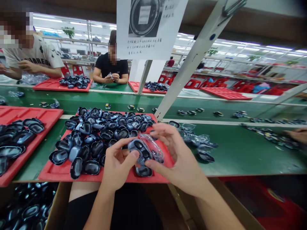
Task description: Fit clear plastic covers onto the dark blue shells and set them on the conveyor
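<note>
My left hand (117,164) grips a blue-grey earbud charging case (143,152) between thumb and fingers, its face with dark earbud hollows turned up. Against the case's right side lies a crinkled clear plastic film (154,147); whether it is attached I cannot tell. My right hand (183,164) is at that side, thumb touching the case's lower edge and fingers spread apart above the film. Just below the case, a loose shell (144,171) rests on the red tray (57,171). Many similar dark blue shells (96,127) are heaped to the left on this tray.
Film-wrapped pieces (200,142) lie right of the tray on the green bench (230,159). A slanted metal post (187,64) and a hanging paper sheet (151,41) stand ahead. Another red tray (51,116) sits left. Co-workers (111,68) sit across; another person's hand (297,134) shows far right.
</note>
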Motion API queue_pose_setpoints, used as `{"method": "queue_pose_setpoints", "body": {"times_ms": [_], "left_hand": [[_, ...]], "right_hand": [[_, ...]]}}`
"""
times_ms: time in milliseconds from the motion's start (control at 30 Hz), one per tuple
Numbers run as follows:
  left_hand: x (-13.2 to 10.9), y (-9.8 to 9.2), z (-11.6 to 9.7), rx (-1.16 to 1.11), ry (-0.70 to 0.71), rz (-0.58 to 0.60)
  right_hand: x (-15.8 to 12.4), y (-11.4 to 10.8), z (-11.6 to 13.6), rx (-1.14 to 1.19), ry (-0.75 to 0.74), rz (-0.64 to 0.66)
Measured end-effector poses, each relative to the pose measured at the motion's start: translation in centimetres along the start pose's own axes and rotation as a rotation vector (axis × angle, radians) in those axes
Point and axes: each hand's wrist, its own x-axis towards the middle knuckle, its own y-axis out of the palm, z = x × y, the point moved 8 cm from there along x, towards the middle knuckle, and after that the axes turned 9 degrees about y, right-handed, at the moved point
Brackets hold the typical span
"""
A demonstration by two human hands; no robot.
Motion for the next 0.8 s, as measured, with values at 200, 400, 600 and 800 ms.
{"method": "queue_pose_setpoints", "body": {"times_ms": [200, 400, 600, 800], "left_hand": [[-0.8, -0.3, 1.0, 0.064, -0.011, -0.043], [-1.0, -0.7, -0.2, 0.089, 0.09, -0.019], [-0.7, -0.7, -1.2, 0.191, 0.238, 0.014], [-0.4, -1.2, -4.2, 0.536, 0.614, 0.143]], "right_hand": [[-1.1, 5.4, -2.5, 0.434, 0.346, 0.09], [-1.8, 8.3, -4.7, 0.719, 0.496, 0.03], [-2.4, 8.0, -6.9, 0.755, 0.714, -0.087], [-1.1, 7.9, -5.6, 0.835, 0.792, 0.082]]}}
